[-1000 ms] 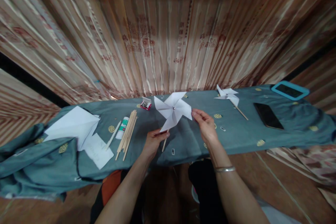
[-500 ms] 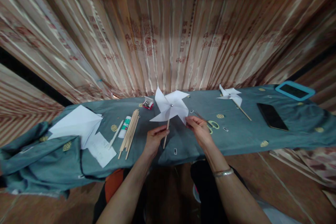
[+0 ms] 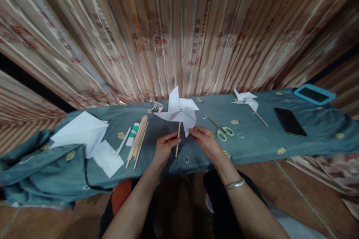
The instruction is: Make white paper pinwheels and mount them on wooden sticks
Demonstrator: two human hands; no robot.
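Note:
A white paper pinwheel with a shiny pin at its centre stands upright in front of me. Its wooden stick is pinched between the thumb and fingers of my left hand. My right hand, with a silver bangle on its wrist, has its thumb and fingertips closed at the tip of the lowest blade. Just beyond the right hand lie scissors with light green handles. Behind the pinwheel's left blade, a small open box of pins is partly covered.
A green cloth covers the table. Left are paper sheets, a white pen, a glue stick and several wooden sticks. Right are a second pinwheel, a black phone and a blue-framed tablet. A curtain hangs behind.
The pinwheel's blades have turned anticlockwise, and the right hand has moved left and down with a blade tip. The scissors now show more fully. My left hand keeps holding the stick.

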